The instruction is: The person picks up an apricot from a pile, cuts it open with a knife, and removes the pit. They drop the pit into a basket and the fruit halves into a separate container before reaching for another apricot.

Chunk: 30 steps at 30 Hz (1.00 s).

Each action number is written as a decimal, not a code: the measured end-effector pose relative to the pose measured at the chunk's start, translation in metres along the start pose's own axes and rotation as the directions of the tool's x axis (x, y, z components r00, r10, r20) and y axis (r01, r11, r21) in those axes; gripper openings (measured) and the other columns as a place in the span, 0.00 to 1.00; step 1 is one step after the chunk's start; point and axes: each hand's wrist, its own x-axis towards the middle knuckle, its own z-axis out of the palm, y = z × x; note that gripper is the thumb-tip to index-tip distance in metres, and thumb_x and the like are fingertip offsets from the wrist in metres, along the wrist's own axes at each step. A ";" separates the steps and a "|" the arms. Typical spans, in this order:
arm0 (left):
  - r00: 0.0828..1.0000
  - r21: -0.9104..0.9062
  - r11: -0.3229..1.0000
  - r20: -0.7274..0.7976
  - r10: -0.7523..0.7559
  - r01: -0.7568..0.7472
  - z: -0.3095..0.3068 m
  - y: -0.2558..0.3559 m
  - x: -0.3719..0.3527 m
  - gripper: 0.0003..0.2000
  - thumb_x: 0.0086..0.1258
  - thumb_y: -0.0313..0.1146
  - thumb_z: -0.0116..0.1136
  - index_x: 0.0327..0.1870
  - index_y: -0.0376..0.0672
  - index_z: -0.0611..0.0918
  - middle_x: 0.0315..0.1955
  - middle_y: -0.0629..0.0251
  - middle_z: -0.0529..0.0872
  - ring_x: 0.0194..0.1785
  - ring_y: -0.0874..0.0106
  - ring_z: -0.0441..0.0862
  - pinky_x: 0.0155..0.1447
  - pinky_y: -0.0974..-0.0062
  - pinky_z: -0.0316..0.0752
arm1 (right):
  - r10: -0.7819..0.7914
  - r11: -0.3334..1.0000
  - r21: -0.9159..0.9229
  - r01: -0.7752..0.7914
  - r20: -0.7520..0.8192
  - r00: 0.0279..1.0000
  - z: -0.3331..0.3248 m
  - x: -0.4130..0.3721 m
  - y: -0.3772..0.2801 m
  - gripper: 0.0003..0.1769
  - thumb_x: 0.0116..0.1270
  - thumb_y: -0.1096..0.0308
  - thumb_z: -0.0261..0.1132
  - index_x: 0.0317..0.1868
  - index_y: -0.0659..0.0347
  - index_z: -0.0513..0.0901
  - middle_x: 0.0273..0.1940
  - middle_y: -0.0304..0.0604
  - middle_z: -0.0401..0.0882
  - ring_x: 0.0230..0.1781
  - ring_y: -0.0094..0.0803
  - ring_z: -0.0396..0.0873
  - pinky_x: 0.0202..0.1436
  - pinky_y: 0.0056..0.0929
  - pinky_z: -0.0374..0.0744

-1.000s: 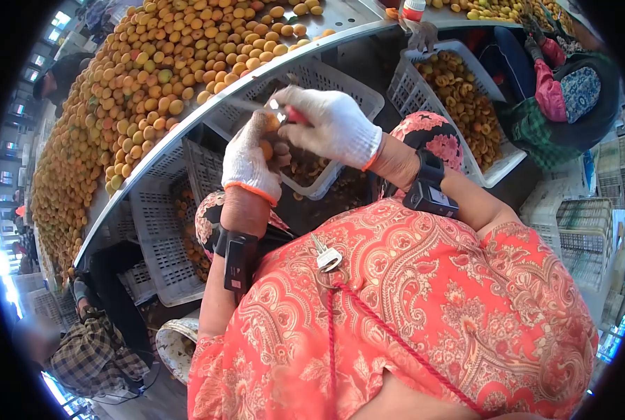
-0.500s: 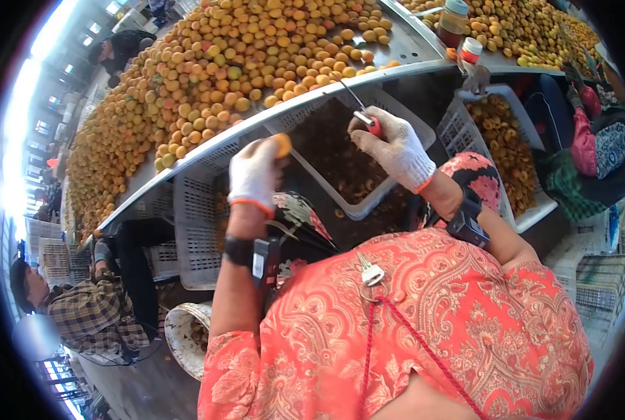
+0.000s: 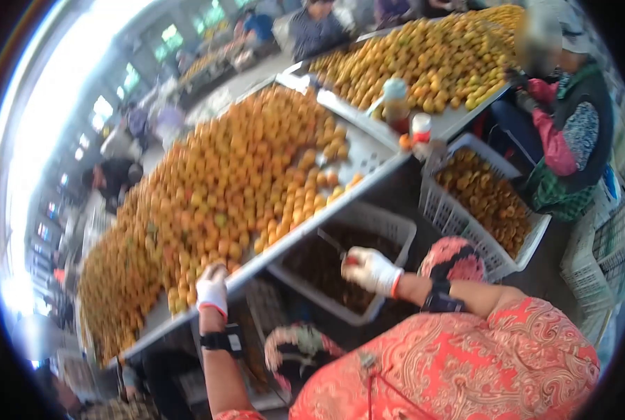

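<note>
My left hand (image 3: 212, 285), in a white glove with bare fingertips, reaches over the metal table's near edge to the heap of apricots (image 3: 221, 203). Its fingers bend down beside the nearest fruit, but blur hides whether they grip one. To the right, my right hand (image 3: 374, 271), gloved the same way, is closed around the red handle of a small knife (image 3: 333, 241). The knife's thin blade points up and left. Below it stands a white plastic crate (image 3: 358, 318) with a dark brown mass inside.
A second crate (image 3: 459, 222) with halved apricots stands to the right, near a seated co-worker (image 3: 571, 133) in pink sleeves. A jar (image 3: 396, 105) and a red-and-white bottle (image 3: 421, 129) sit at the table corner. Another apricot heap (image 3: 424, 63) lies beyond.
My left hand, which held an apricot above the crates, has moved to the heap at the table edge; that apricot no longer shows. My right hand keeps the knife. The view has tilted upward.
</note>
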 end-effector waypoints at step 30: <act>0.912 -0.871 0.270 0.400 -0.094 0.410 0.043 0.196 -0.023 0.24 0.67 0.22 0.61 0.65 0.35 0.74 0.47 0.58 0.84 0.36 0.71 0.82 0.40 0.76 0.78 | 0.063 0.920 0.362 -0.151 0.243 0.968 -0.014 -0.010 -0.062 0.06 0.79 0.65 0.55 0.47 0.57 0.76 0.25 0.27 0.67 0.21 0.13 0.65 0.22 0.17 0.64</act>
